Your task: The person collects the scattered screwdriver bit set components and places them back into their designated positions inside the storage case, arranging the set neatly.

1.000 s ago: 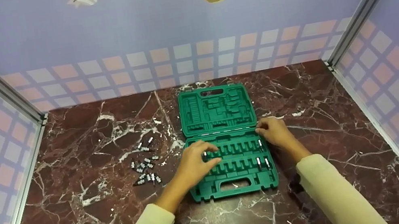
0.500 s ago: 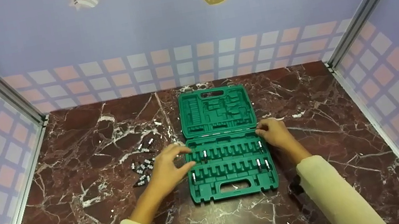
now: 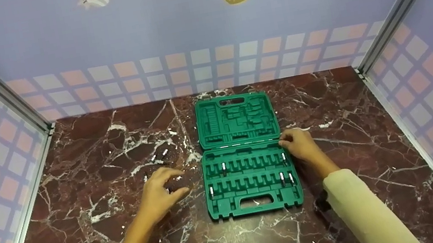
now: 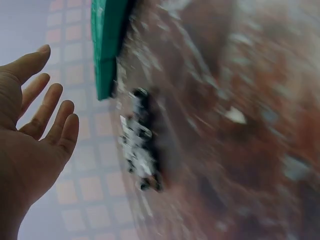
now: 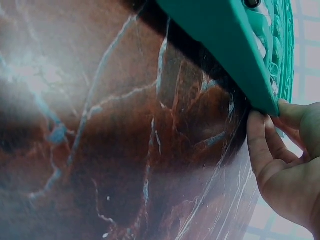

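A green case [image 3: 257, 208] lies unfolded on the marbled table, with several metal bits in its slotted lower half, one of them a bit [image 3: 224, 169] at the upper left. My left hand [image 3: 159, 197] is held over the loose bits left of the case, fingers apart and holding nothing; it hides most of the pile. In the left wrist view that hand [image 4: 40, 135] is beside the blurred heap of bits [image 4: 140, 145]. My right hand [image 3: 300, 144] pinches the case's right edge near the hinge; the right wrist view shows the hand [image 5: 287, 160] at the case corner [image 5: 267, 100].
Two loose bits, one a silver bit [image 3: 165, 152], lie beyond my left hand. Patterned panels [image 3: 203, 70] stand behind and at both sides of the table [image 3: 370, 210]. Small white scraps are scattered near the case.
My left hand has moved left from over the case to the loose bits, uncovering the bits seated in the case's left slots. My right hand has stayed at the case edge.
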`<action>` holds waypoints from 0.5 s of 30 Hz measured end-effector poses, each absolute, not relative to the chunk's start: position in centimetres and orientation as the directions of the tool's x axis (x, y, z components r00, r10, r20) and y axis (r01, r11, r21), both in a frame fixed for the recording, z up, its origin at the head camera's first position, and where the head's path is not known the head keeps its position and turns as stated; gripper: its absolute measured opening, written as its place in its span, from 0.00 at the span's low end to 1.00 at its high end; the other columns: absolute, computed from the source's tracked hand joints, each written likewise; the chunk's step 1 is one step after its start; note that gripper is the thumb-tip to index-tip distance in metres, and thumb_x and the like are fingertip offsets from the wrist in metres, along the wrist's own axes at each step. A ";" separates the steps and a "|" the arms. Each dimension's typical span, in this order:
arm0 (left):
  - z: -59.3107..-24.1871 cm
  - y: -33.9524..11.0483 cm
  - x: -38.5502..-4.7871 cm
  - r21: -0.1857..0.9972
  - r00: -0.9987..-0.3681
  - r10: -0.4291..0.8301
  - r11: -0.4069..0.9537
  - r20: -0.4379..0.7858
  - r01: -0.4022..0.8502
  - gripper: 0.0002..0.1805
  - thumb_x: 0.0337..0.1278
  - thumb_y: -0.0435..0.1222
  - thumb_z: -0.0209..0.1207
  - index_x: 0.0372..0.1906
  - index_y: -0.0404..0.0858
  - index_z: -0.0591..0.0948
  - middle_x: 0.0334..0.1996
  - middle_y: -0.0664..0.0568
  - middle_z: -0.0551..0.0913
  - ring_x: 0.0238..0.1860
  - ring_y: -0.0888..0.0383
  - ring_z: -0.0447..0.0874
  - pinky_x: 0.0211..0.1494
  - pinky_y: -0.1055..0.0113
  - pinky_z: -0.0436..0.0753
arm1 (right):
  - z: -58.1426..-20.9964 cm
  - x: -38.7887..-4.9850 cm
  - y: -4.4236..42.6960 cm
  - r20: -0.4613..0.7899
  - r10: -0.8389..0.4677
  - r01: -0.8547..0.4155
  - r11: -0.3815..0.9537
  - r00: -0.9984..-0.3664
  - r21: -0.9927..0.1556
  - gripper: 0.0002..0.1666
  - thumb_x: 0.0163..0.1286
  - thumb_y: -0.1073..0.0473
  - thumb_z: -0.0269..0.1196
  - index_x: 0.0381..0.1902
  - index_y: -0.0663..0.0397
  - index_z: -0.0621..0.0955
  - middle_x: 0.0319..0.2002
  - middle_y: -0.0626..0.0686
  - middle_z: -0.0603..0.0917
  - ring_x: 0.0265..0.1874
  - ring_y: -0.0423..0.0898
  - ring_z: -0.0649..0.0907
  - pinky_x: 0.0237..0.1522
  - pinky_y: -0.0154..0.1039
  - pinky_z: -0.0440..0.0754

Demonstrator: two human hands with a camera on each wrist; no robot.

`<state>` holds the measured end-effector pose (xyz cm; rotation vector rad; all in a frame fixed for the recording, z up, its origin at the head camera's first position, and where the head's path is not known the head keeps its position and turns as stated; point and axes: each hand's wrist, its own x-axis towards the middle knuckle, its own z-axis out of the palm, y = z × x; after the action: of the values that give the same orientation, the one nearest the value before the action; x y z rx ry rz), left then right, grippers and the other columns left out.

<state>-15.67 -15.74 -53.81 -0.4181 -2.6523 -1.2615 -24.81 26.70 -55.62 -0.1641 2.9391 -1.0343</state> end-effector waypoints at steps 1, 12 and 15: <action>-54.1 -16.1 -15.6 0.727 -0.947 0.174 0.608 0.268 0.318 0.23 0.40 0.31 0.80 0.47 0.38 0.88 0.49 0.46 0.86 0.54 0.44 0.84 0.63 0.45 0.81 | -55.6 -24.8 26.7 0.014 -0.104 -0.089 0.774 -0.994 -0.627 0.05 0.72 0.64 0.66 0.38 0.63 0.86 0.46 0.65 0.88 0.43 0.60 0.85 0.47 0.58 0.82; -55.4 -18.9 -14.9 0.701 -0.965 0.173 0.664 0.195 0.261 0.24 0.37 0.32 0.82 0.45 0.38 0.86 0.48 0.47 0.85 0.53 0.45 0.82 0.61 0.44 0.79 | -55.7 -24.6 26.8 0.001 -0.110 -0.085 0.766 -0.994 -0.637 0.06 0.73 0.64 0.65 0.39 0.61 0.86 0.44 0.64 0.88 0.39 0.58 0.85 0.43 0.56 0.82; -55.7 -19.5 -14.6 0.679 -0.971 0.173 0.694 0.165 0.239 0.23 0.37 0.31 0.81 0.43 0.38 0.85 0.49 0.46 0.83 0.56 0.42 0.80 0.65 0.41 0.77 | -55.7 -24.7 26.8 0.007 -0.105 -0.085 0.763 -0.994 -0.641 0.05 0.72 0.64 0.66 0.39 0.62 0.86 0.46 0.64 0.88 0.40 0.58 0.85 0.44 0.56 0.82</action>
<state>-14.63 -19.53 -55.65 -0.3420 -2.8099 -1.1446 -24.67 26.75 -55.69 -0.1570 2.9218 -1.0598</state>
